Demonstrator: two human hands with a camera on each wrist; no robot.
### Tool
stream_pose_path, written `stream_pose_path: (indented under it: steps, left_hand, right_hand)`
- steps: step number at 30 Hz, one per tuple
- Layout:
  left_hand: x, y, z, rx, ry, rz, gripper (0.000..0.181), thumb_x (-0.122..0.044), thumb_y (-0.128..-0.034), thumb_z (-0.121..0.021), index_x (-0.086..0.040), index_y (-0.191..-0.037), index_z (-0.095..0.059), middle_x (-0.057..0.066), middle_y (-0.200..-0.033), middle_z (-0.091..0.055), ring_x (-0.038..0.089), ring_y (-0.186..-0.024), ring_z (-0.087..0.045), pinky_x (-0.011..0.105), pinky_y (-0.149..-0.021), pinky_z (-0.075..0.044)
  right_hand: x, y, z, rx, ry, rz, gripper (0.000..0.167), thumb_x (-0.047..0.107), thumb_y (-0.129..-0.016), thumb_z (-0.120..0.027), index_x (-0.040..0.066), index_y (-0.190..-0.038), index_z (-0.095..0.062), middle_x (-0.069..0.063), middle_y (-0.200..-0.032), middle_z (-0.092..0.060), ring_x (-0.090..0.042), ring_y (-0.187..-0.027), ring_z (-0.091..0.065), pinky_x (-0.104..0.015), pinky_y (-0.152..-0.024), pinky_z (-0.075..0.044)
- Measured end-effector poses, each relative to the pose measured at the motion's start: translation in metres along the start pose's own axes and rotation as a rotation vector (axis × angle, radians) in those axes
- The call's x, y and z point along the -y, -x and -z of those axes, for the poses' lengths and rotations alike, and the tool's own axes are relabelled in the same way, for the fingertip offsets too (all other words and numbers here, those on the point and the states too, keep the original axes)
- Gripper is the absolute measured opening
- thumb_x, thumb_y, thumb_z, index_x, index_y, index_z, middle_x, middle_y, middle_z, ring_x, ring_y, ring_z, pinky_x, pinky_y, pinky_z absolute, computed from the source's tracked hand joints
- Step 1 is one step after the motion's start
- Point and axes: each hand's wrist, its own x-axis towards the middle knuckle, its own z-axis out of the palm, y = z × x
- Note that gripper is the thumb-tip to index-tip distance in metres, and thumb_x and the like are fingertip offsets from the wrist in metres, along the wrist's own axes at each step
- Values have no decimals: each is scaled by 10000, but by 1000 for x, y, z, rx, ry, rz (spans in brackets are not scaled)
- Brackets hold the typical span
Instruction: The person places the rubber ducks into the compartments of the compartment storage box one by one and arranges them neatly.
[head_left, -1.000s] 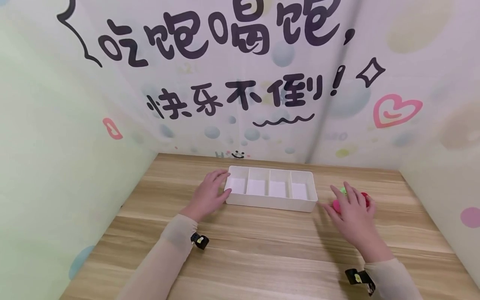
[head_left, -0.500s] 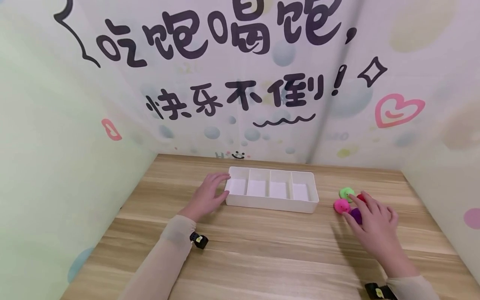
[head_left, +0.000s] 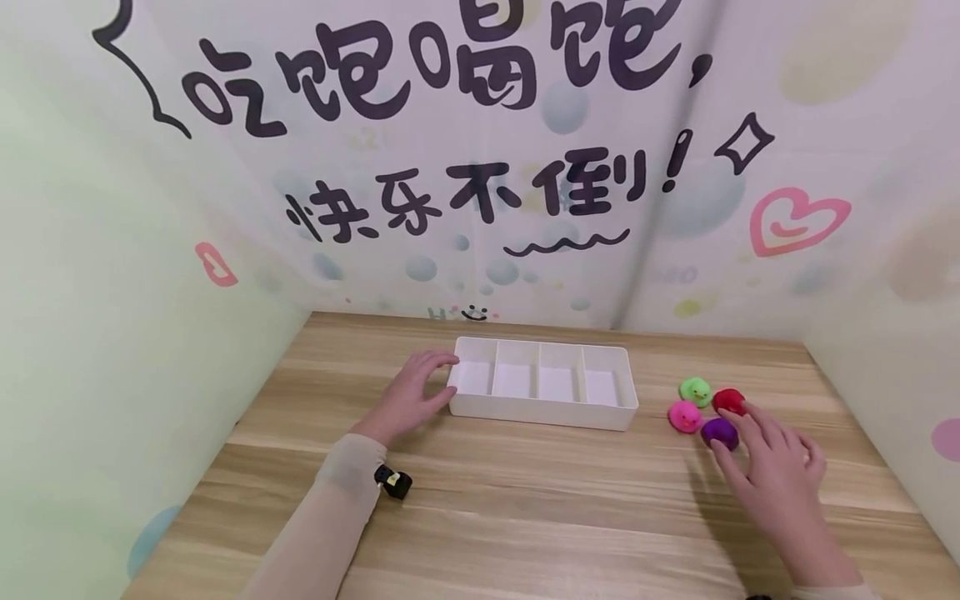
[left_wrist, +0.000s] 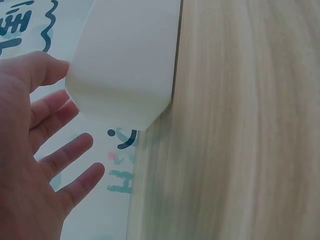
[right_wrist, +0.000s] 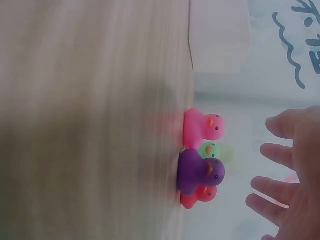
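A white divided tray (head_left: 543, 411) lies on the table, its compartments in a row. My left hand (head_left: 408, 396) is at the tray's left end, thumb and fingertips touching its rim and the other fingers spread loosely, as the left wrist view shows. To the right of the tray sit small rubber ducks: a green duck (head_left: 695, 392), a pink duck (head_left: 684, 416), a red duck (head_left: 727, 401) and a purple duck (right_wrist: 197, 172). Over the purple and red ducks hovers my right hand (head_left: 780, 467), fingers apart and slightly bent; in the right wrist view it stands off from them.
The wooden table (head_left: 525, 517) is bounded by a printed back curtain (head_left: 360, 275) and by side walls left and right. The tray and the ducks are both toward its back part.
My right hand has drawn back to the right and toward me, uncovering the green, pink and purple ducks. The left hand has stayed at the tray's end.
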Motion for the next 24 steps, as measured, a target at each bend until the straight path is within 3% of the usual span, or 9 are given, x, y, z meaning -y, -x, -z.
stream_pose_path:
  steps: [8,14,24]
  left_hand:
    - [4,-1,-1,-5,54,10,429,-229,-968,-720,-169,-1369,-582,6,-1468,-556,285,-1347,-502,498,-1145,-441]
    - [7,0,-3,-34,52,5,308,-234,-952,-741,-186,-1233,-628,-37,-1446,-584,247,-1382,-475,488,-1138,-447]
    - [11,1,-5,-52,73,7,256,-268,-958,-738,-224,-1187,-630,-70,-1476,-569,217,-1413,-462,499,-1150,-439]
  right_hand:
    - [-1,4,2,-37,-4,-18,387,269,-1022,-619,62,-1346,-578,-294,-1482,-477,-560,-1239,-410,-768,-1069,-132]
    - [-2,6,0,-76,-40,-4,351,243,-1013,-633,68,-1316,-608,-273,-1470,-505,-552,-1223,-425,-770,-1069,-136]
    - [-2,7,-3,-100,-78,16,336,213,-999,-654,47,-1290,-625,-281,-1448,-519,-558,-1188,-437,-768,-1063,-130]
